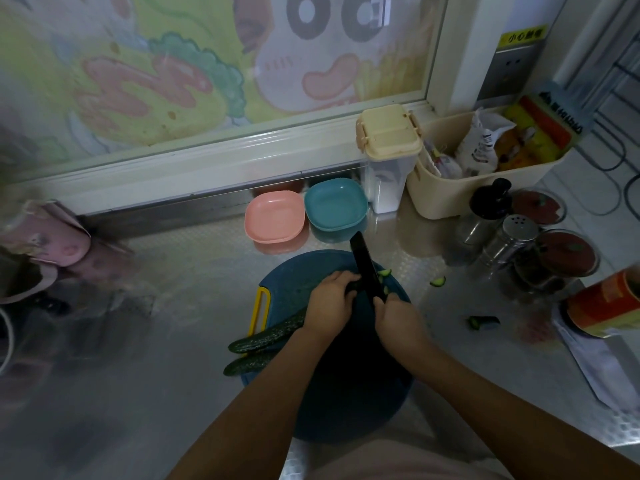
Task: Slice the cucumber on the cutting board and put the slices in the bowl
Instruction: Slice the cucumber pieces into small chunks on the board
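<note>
A round dark blue cutting board with a yellow handle lies on the steel counter. Two long cucumber halves stick out over its left edge. My left hand holds a cucumber piece down on the board, fingers curled over it. My right hand grips the handle of a black knife, whose blade stands right beside my left fingers. A few cut slices lie just right of the blade. A pink bowl and a teal bowl sit behind the board.
Stray cucumber bits lie on the counter right of the board, another cucumber bit further right. Jars and a shaker crowd the right side, with an orange can. A cream basket and lidded container stand behind.
</note>
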